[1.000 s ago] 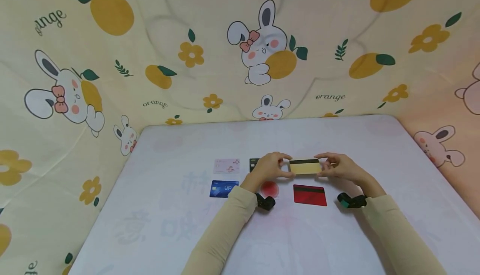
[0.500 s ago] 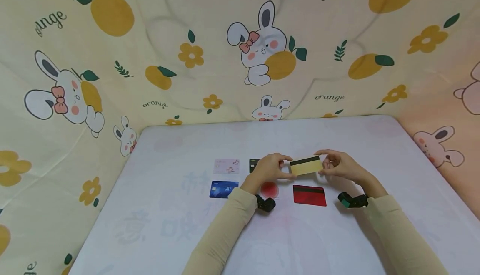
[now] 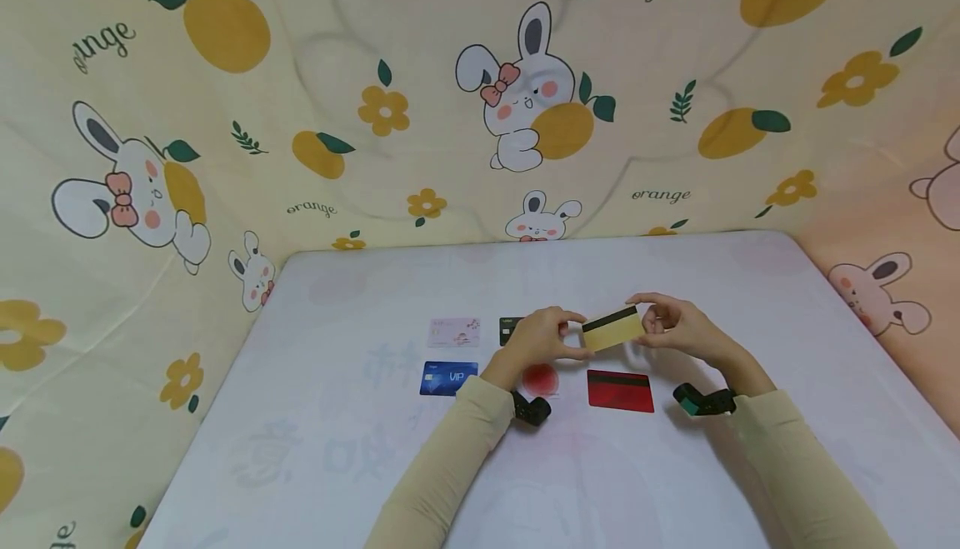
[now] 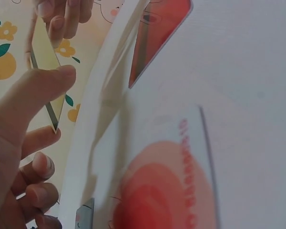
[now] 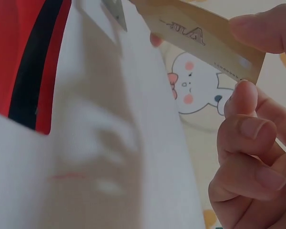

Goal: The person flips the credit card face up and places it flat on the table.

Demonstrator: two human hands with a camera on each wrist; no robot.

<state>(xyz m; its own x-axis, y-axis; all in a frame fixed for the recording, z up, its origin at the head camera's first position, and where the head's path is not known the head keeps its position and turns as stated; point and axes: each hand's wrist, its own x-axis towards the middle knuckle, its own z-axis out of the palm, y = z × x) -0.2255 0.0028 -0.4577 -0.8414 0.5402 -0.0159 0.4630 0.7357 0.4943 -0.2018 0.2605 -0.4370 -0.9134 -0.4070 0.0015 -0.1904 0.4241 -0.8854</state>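
Observation:
A gold card (image 3: 612, 329) with a black magnetic stripe is held above the table, tilted so its right end is higher. My left hand (image 3: 538, 336) pinches its left end between thumb and a finger. At the opposite end my right hand (image 3: 684, 332) pinches it the same way, other fingers curled. The right wrist view shows the card's other face (image 5: 195, 36), with lettering on it. Below the hands lie a red card (image 3: 620, 391) with a black stripe and a white card with red circles (image 3: 540, 379), the latter partly covered by my left wrist.
A pale pink card (image 3: 453, 332) and a blue VIP card (image 3: 441, 377) lie on the left of the white table (image 3: 322, 307). A dark green card (image 3: 507, 329) is mostly hidden behind my left hand. A printed cloth (image 3: 435, 141) rises behind the table.
The gold card has tilted, its right end rising along with my right hand. My left hand stays nearly in place. The cards on the table have not moved.

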